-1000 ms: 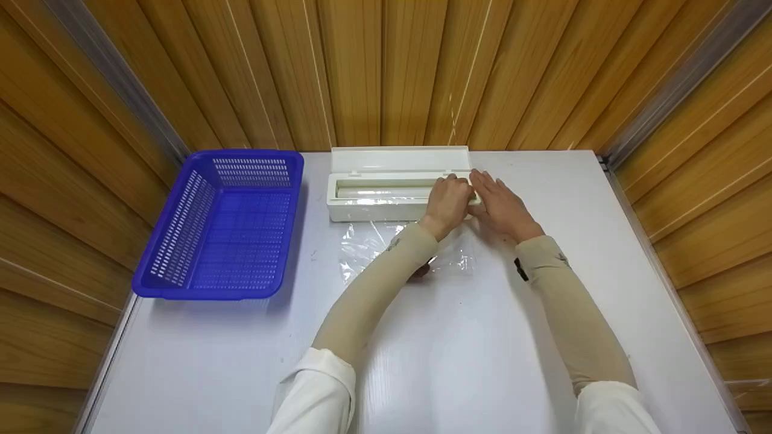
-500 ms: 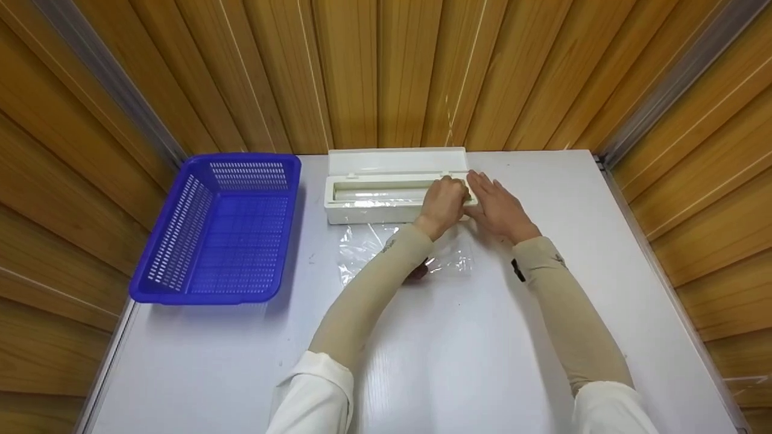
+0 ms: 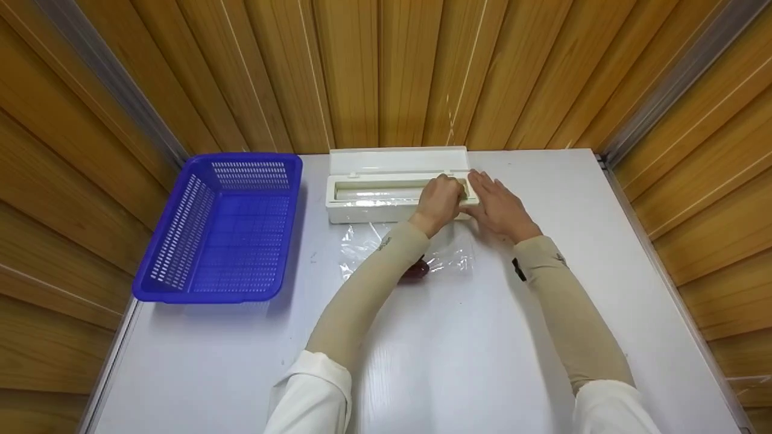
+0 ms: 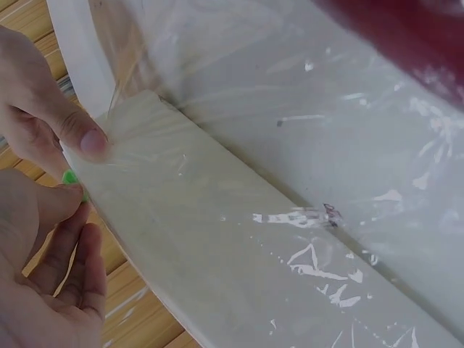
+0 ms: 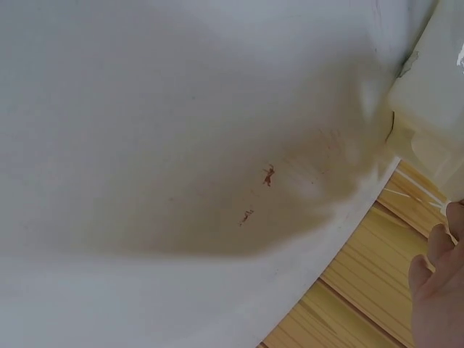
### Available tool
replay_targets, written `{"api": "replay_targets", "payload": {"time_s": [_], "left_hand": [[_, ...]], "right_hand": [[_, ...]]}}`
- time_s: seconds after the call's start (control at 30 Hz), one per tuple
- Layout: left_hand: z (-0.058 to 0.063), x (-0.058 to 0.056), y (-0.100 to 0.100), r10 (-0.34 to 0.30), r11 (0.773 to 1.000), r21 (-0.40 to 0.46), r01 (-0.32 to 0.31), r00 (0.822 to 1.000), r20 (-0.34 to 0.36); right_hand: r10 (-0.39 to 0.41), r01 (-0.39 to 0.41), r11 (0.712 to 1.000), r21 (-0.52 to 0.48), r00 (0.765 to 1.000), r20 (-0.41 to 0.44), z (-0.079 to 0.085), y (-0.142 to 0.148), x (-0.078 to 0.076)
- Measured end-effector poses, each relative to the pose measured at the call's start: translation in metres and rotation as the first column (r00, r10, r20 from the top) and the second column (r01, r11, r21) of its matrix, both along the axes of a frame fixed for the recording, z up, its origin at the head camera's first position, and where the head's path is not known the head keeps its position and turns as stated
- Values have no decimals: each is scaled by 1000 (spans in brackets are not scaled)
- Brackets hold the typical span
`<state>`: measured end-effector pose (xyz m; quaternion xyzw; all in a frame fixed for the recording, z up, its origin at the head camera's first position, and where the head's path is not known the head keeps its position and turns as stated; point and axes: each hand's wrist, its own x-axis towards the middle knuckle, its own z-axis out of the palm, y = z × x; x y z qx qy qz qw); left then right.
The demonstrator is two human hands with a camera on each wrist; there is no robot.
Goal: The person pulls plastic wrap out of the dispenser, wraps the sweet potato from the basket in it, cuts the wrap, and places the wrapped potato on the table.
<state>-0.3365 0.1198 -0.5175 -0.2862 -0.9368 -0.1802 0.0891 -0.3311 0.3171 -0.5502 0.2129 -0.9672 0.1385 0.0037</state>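
A white cling film dispenser box (image 3: 386,212) stands at the back of the table with its lid raised and a film roll (image 3: 380,194) inside. Clear film (image 3: 446,256) comes out over its front onto the table. My left hand (image 3: 439,202) bends over the box's right part and pinches a small green piece (image 4: 70,177) at its edge, as the left wrist view shows. At the box's right end, my right hand (image 3: 497,208) rests with straight fingers, its thumb pressing the front. A dark red rounded thing (image 3: 416,270) lies at the film, partly behind the left forearm.
A blue plastic basket (image 3: 208,298) stands on the left of the white table (image 3: 470,361). Wood-patterned walls (image 3: 404,72) rise behind the table and on both sides. The raised lid (image 3: 398,158) reaches close to the back wall.
My left hand has slid slightly left along the box, and more of the dark red thing shows beside the forearm. The right hand stays at the box's end.
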Motion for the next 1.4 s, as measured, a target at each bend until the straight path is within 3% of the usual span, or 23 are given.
{"api": "replay_targets", "payload": {"time_s": [0.67,1.4], "left_hand": [[2,-1,-10,6,1000,30,-7,999,46],[2,0,-18,-16,1000,28,15,999,33]], "right_hand": [[-22,22,1000,17,999,41,2,0,-1],[-17,17,999,27,1000,22,2,-1,-1]]}}
